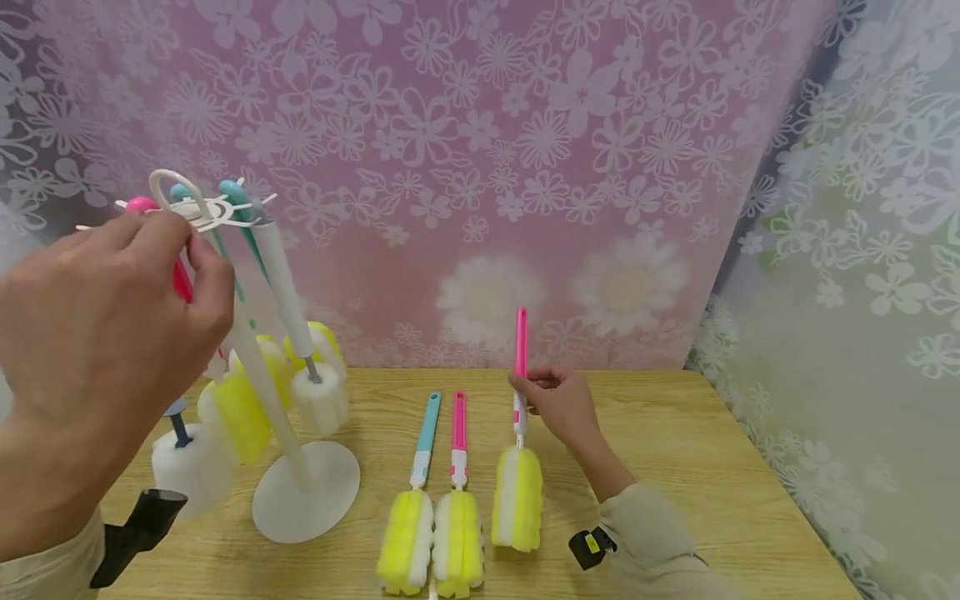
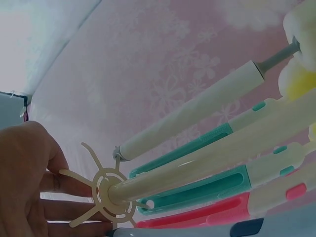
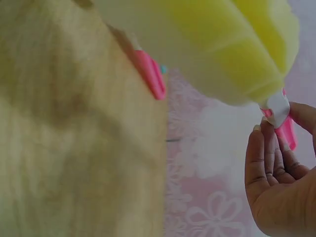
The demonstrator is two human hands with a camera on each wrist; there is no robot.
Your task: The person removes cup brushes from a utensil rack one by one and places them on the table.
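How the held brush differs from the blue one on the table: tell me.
The held brush is pink-handled; the blue brush is blue-handled. The right hand pinches the held brush, while the blue brush lies on the table. Both have yellow-and-white heads.

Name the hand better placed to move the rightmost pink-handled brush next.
Probably the right hand: it pinches that pink-handled brush, while the left hand grips the rack near its top.

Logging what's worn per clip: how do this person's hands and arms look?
The left hand and right hand are ungloved. Both sleeves are beige. The left-wrist device is black and angular; the right-wrist device is a black box with a yellow patch.
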